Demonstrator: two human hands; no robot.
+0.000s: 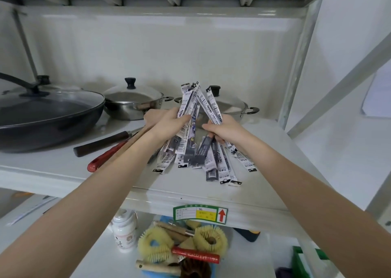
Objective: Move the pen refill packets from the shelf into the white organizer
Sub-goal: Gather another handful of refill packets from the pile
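On the shelf (63,172), right of the wok (42,117), your left hand (167,125) and right hand (224,129) each grip refill packets (190,108), tented together for gathering; more lie fanned beneath.

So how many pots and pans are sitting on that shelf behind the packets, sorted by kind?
Dark wok with glass lid: 1
Steel pots with lids: 2, one left, one partly hidden behind the packets
Total: 3
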